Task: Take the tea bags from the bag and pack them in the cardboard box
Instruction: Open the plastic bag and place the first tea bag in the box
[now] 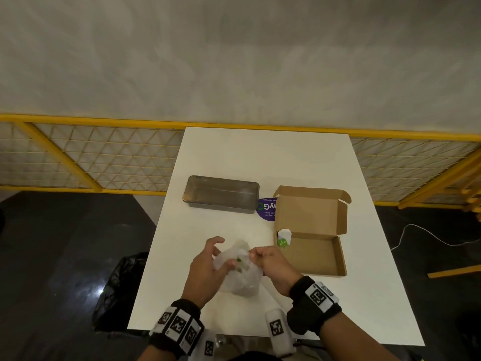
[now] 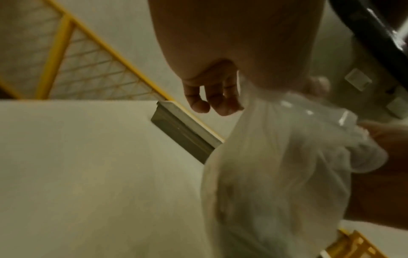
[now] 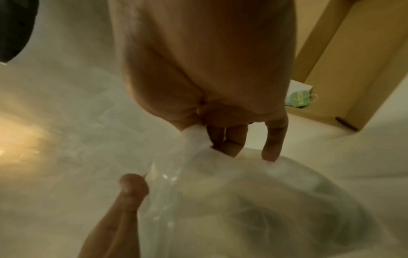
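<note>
Both your hands hold one plastic bag [image 1: 240,276] at lower centre of the surface [image 1: 260,157]: left hand [image 1: 208,267] fingers curled on its side, right hand [image 1: 273,261] fingers pinching its mouth. One tea bag [image 1: 283,237] sits in the one open cardboard box [image 1: 320,259], right; one metal tin [image 1: 221,194] behind.

Thin translucent plastic bag [image 1: 240,272] with glossy creases, matt brown cardboard box [image 1: 312,230], dull brushed metal tin [image 1: 221,194], smooth matt white counter [image 1: 260,157], paper tea bag [image 1: 283,238]

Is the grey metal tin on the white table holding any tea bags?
No. In the head view the grey metal tin shows only a bare inside, while one tea bag sits at the brown cardboard box.
</note>
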Tool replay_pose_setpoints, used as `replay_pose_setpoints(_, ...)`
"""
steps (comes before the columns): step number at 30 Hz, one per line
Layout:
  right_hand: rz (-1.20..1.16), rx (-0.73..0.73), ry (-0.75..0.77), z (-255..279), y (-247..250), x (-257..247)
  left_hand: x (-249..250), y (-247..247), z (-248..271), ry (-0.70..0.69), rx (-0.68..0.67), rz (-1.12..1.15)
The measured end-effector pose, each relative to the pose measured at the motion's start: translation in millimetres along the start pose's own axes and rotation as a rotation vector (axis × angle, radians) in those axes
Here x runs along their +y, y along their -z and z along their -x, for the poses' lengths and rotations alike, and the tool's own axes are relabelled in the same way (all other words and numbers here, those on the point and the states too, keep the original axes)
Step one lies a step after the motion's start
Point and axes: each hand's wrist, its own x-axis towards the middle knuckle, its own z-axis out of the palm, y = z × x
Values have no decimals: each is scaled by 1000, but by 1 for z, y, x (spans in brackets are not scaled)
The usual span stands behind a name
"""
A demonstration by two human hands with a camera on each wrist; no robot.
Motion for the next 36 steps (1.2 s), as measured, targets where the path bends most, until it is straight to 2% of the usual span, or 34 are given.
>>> replay_pose_setpoints(3, 104, -77, 10, -2, 4, -1, -8, 3, -4, -201, -57, -292)
replay_pose_setpoints(5, 172, -130, 23, -3, 7, -2, -8, 3, -6, -244, -102, -317)
replay_pose_setpoints(8, 256, -75, 100, -8, 8, 2, -5, -3, -6, -95, -24, -132)
replay_pose_setpoints(11, 519, 204, 238, -16, 1, 7, 1, -14, -4, 73, 172, -42)
replay_pose_setpoints(13, 802, 429, 276, -13, -4, 8, 6, -21, -2, 152, 291, 15)
replay_pose_setpoints(14, 894, 489, 270, -10, -6, 7, 8, -23, -1, 177, 338, 47)
replay_pose_setpoints(17, 967, 479, 192, -7, -10, 1, 14, -25, -2, 278, 421, 133)
replay_pose_setpoints(19, 870, 414, 123, -12, -9, 2, 15, -27, -4, 359, 410, 282)
replay_pose_setpoints(21, 674, 358, 97, -16, -6, 5, 16, -27, -5, 417, 368, 460)
replay_pose_setpoints(23, 394, 307, 44, -14, -2, 1, 15, -25, -5, 460, 278, 639)
replay_pose_setpoints(25, 111, 196, -74, -7, 3, -7, 12, -20, -3, 511, 175, 804)
replay_pose_setpoints(27, -66, 84, -186, -2, 11, -10, 6, -18, -3, 578, 122, 867)
replay_pose_setpoints(28, -156, 48, -219, -1, 15, -9, 3, -19, -3, 601, 122, 821)
replay_pose_setpoints(30, -267, 5, -249, -1, 21, -2, 0, -24, -2, 529, 142, 542)
replay_pose_setpoints(33, -237, -1, -245, 4, 26, 6, -6, -28, 3, 141, 188, 5)
replay_pose_setpoints(35, -186, 3, -212, 8, 30, 7, -6, -26, 6, -85, 137, -201)
replay_pose_setpoints(36, -152, -2, -189, 11, 32, 7, -4, -25, 7, -146, 81, -272)
